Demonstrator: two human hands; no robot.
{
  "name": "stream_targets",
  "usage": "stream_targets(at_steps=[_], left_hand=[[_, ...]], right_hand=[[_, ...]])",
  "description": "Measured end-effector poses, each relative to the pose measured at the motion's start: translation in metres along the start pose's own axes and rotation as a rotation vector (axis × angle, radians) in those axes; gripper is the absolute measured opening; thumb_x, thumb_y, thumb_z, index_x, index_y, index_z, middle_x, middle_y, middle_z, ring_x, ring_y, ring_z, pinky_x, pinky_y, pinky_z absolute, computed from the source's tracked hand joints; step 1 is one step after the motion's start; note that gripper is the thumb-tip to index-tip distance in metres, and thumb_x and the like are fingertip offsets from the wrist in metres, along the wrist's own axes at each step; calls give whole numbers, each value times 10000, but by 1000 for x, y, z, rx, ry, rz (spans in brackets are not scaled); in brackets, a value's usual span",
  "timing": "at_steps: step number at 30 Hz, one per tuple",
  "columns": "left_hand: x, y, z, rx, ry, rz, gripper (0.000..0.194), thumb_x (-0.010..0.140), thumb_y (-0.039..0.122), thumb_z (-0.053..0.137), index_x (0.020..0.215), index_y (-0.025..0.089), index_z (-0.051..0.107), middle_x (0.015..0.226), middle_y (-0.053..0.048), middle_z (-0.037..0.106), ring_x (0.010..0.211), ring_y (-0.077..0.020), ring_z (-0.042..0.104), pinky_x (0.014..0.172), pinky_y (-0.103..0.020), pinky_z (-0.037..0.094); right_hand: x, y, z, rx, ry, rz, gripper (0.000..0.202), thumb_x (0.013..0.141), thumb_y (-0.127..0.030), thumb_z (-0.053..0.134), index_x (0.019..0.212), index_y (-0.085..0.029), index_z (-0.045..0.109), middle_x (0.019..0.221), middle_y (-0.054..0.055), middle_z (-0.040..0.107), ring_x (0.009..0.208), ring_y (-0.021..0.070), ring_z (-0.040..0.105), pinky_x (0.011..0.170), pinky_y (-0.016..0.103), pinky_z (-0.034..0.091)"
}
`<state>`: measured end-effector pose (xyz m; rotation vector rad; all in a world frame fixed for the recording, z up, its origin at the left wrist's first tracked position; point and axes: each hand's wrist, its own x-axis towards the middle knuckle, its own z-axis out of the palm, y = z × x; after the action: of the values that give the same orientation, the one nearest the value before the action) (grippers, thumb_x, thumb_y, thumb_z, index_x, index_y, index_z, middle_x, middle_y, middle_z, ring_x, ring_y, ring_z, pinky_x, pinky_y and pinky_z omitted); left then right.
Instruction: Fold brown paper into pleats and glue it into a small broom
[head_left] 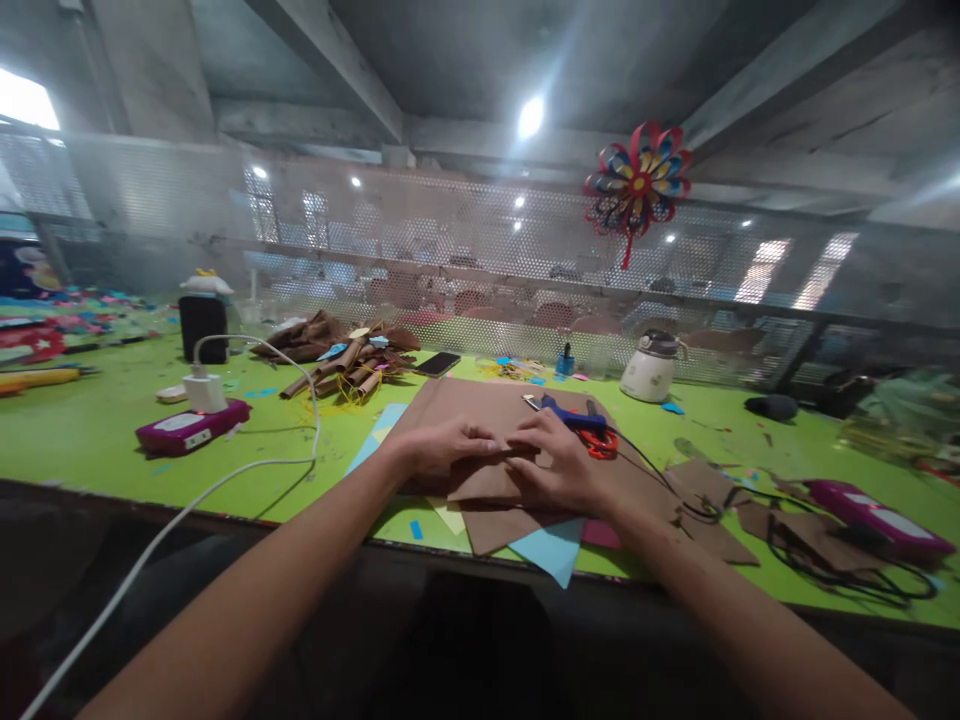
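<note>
Brown paper sheets (491,535) lie at the table's front edge, over light blue paper (551,550). My left hand (448,445) has its fingers curled on the upper edge of a brown piece (487,480). From the right, my right hand (553,460) pinches that same piece, thumb below and fingers above. Just beyond my right hand rests a blue glue gun (574,415) on the brown paper, with red-handled scissors (600,443) beside it.
Rolled brown paper (352,365) and a black phone (438,364) lie behind. Purple power strips (193,427) sit left and right, with a white cable (255,463) crossing the left side. A white jug (649,368) stands at the back right.
</note>
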<state>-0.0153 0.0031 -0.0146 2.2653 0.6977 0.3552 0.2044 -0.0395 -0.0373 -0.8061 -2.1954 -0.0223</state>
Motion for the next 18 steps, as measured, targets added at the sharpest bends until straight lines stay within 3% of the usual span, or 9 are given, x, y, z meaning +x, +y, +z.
stream_targets(at_steps=[3,6,9,13,18], left_hand=[[-1,8,1,-29,19,-21,399,895,444,436,981,124,658,692,-17,559,612,-114,404,587,-243,339],[-1,18,4,33,46,-46,362,892,415,444,1020,160,667,751,-28,614,666,-131,460,624,-249,364],[-1,25,8,95,57,-27,352,903,383,434,1068,166,657,896,-51,665,755,-145,512,683,-249,393],[2,25,10,162,72,60,347,927,347,412,1128,166,629,1053,-78,674,862,-154,556,756,-250,415],[4,22,13,247,147,72,336,927,324,414,1117,166,641,1044,-81,692,866,-163,591,765,-254,423]], right_hand=[[2,3,-8,301,0,286,272,854,-323,576,1074,-172,630,1067,95,633,954,201,579,824,330,463],[3,8,-9,501,-171,488,305,847,-402,561,964,-144,674,871,73,681,776,177,610,694,288,466],[2,16,-5,565,-251,550,342,779,-465,627,819,-130,683,693,32,641,625,142,561,579,249,417],[2,26,1,652,-167,588,313,696,-430,713,769,-128,674,684,15,619,626,127,535,583,239,399],[1,28,0,810,-96,704,302,612,-377,780,727,-128,652,646,-7,587,589,110,507,589,250,394]])
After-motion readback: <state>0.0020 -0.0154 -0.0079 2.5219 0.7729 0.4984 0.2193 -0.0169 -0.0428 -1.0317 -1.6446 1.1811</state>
